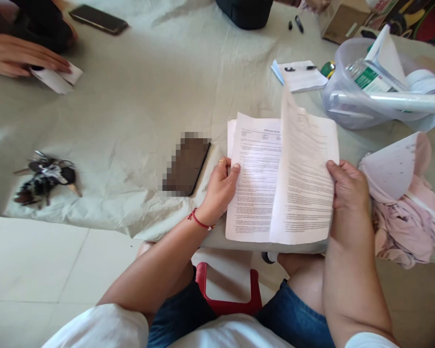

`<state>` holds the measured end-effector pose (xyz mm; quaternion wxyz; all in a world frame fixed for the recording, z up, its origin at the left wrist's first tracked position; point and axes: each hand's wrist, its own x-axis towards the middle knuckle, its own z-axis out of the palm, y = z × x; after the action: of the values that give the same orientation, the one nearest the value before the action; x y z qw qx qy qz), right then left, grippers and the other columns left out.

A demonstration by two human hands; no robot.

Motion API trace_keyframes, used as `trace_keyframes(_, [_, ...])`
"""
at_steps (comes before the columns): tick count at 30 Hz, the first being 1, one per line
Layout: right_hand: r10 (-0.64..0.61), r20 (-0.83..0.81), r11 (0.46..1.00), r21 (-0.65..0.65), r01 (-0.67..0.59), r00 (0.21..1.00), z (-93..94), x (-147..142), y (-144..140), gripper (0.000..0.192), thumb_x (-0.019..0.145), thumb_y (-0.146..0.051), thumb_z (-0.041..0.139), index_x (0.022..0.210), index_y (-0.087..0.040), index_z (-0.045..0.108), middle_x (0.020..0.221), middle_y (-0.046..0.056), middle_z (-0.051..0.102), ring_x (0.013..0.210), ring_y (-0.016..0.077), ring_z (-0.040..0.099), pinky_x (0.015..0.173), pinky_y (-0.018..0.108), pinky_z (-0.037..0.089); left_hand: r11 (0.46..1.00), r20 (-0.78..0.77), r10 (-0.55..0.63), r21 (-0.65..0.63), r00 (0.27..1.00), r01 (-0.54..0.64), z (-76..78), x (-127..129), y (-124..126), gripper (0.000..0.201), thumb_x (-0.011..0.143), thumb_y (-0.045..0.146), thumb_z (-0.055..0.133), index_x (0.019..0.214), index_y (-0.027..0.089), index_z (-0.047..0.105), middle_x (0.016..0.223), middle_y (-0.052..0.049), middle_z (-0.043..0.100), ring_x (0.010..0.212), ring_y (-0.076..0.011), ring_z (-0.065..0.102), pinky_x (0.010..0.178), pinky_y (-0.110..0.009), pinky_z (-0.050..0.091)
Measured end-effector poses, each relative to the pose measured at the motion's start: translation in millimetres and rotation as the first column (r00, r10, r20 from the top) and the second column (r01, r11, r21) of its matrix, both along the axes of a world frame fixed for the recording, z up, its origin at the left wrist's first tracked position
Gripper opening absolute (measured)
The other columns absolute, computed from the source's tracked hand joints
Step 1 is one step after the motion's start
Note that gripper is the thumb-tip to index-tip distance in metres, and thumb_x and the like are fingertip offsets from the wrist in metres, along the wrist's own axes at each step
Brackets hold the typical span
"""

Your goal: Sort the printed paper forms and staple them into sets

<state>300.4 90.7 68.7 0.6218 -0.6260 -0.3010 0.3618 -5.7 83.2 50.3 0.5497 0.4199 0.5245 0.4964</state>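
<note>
Keys point(46, 178) are lying in a bunch at the left on the pale cloth point(141, 96), while far left another person's hand point(20, 55) is resting on a small white slip point(58, 79). Nearer the middle a dark phone point(186, 164) is lying flat. Just right of it the left hand point(221, 186) is pinching the left edge of the printed papers point(261, 179) — thumb on top. The right hand point(348, 186) is gripping the right edge, one sheet standing up between them — pink cloth point(406, 217) bunching at the right.
</note>
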Motion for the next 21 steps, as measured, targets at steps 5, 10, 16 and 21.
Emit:
trace_keyframes(5, [0.092, 0.148, 0.996, -0.029, -0.088, 0.985, -7.3, -24.9, -4.3, 0.046, 0.065, -0.054, 0.102, 0.076, -0.021, 0.071, 0.072, -0.001, 0.071, 0.06, 0.0136, 0.058, 0.054, 0.027, 0.049, 1.0, -0.008, 0.018, -0.014, 1.0, -0.018, 1.1, -0.2, 0.0, 0.024, 0.102, 0.04, 0.07, 0.091, 0.025, 0.054, 0.09, -0.003, 0.059, 0.087, -0.0209, 0.058, 0.08, -0.034, 0.052])
trace_keyframes(10, [0.095, 0.352, 0.995, -0.051, -0.082, 0.931, -19.8, -31.0, -10.0, 0.03, 0.082, -0.044, 0.09, 0.077, -0.022, 0.07, 0.069, -0.005, 0.062, 0.062, 0.0115, 0.05, 0.055, 0.024, 0.043, 0.998, -0.07, 0.054, -0.027, 0.996, -0.056, 1.9, 0.3, 1.6, 0.019, 0.106, 0.037, 0.064, 0.094, 0.025, 0.054, 0.099, -0.004, 0.064, 0.098, -0.0212, 0.062, 0.087, -0.035, 0.052])
trace_keyframes(16, [0.12, 0.537, 0.992, -0.027, -0.125, 0.835, -22.8, -35.3, -12.2, 0.022, 0.087, -0.041, 0.085, 0.08, -0.024, 0.073, 0.091, -0.002, 0.065, 0.077, 0.0139, 0.06, 0.071, 0.027, 0.054, 0.992, -0.13, 0.085, -0.084, 0.988, -0.096, 15.5, -1.8, -0.9, 0.036, 0.11, 0.059, 0.057, 0.125, 0.026, 0.058, 0.126, -0.01, 0.072, 0.123, -0.0284, 0.066, 0.103, -0.041, 0.053])
trace_keyframes(21, [0.14, 0.555, 0.989, -0.034, -0.145, 0.82, -22.9, -38.6, -11.1, 0.019, 0.085, -0.044, 0.086, 0.086, -0.026, 0.078, 0.107, 0.002, 0.069, 0.093, 0.0189, 0.068, 0.088, 0.036, 0.062, 0.993, -0.065, 0.106, -0.05, 0.992, -0.11, 11.4, -5.9, 0.9, 0.056, 0.1, 0.068, 0.07, 0.137, 0.026, 0.061, 0.146, -0.014, 0.07, 0.151, -0.0369, 0.056, 0.115, -0.047, 0.052])
